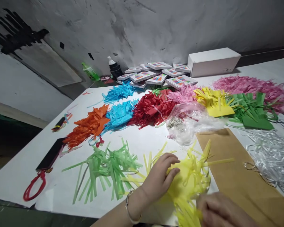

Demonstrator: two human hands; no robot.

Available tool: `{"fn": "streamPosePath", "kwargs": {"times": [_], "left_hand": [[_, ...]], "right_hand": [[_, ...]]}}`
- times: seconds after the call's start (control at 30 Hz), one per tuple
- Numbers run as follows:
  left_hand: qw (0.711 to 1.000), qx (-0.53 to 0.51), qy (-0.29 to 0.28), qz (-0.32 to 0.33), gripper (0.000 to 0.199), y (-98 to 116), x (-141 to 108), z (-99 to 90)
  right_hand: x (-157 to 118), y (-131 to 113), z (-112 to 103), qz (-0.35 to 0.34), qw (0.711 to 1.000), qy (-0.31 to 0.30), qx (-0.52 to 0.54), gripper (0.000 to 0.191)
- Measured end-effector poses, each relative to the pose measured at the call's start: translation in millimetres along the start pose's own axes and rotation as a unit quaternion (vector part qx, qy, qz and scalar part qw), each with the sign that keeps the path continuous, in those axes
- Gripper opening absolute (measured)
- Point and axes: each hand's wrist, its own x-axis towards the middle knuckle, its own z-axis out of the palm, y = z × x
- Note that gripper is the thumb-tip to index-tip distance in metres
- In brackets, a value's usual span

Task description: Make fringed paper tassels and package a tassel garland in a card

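Observation:
Yellow fringed tissue paper [183,179] lies spread near the table's front edge, its strips fanning out. My left hand [159,176], with a bracelet at the wrist, rests at its left side, the fingers apart and curved over the paper. My right hand [217,209] is closed at the lower right edge of the yellow strips and is blurred; what its fingers hold is hidden. Green tissue fringe [109,167] lies just left of my left hand. Brown paper [246,176] is under and beyond my right hand.
Orange [90,126], blue [120,113], red [153,108] and pink [253,91] fringe piles line the middle and back. A plastic bag [191,123] lies before them. White strings [274,154] are at right, a phone [50,154] at left, flat boxes [156,78] behind.

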Motion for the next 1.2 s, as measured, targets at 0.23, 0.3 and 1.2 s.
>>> {"fn": "streamPosePath", "kwargs": {"times": [0.23,0.3,1.2], "left_hand": [[0.982,0.180,-0.060,-0.012,0.025,-35,35,3.2],[0.973,0.216,-0.079,-0.010,0.023,-41,47,0.5],[0.899,-0.348,-0.071,-0.255,0.028,-24,39,-12.6]], "right_hand": [[50,55,20,0.180,0.951,0.096,-0.232,0.032],[53,68,27,0.186,0.948,0.090,-0.243,0.031],[21,76,27,0.107,0.926,0.074,-0.355,0.027]]}}
